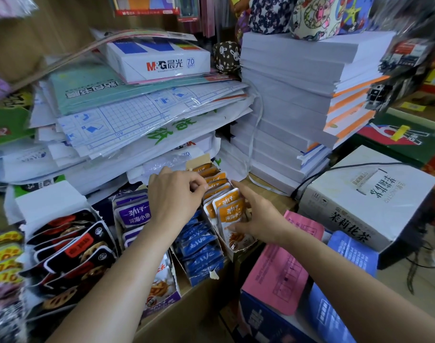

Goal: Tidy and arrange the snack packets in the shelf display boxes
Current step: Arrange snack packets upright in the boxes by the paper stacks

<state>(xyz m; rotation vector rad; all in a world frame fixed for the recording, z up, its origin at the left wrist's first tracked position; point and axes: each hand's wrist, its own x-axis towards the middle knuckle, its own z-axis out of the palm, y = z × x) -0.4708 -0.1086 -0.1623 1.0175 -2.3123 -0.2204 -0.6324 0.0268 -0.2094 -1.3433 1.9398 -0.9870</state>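
1. Two hands bracketed one row: the orange packets (230, 206) stood on edge in the rightmost box (197, 161), just right of the blue packets (201, 246).
2. The row's long axis ran away from the person, slanting slightly left toward the paper piles (137, 125).
3. The left hand (176, 194) lay on the row's left flank, about mid-length. Its fingers were curled, with thumb and index tips meeting on the packets' top edges, apparently pinching them.
4. The right hand (258, 219) lay on the right flank at the near end. Its index was straight along the row and its thumb flat on the front packet's face. The other fingers were hidden behind packets, and nothing was seen clasped.
5. Judgement: the packets lay between the hands, so a squaring move would act across the row. The front packets, fanned and standing higher, lay nearer the right hand.
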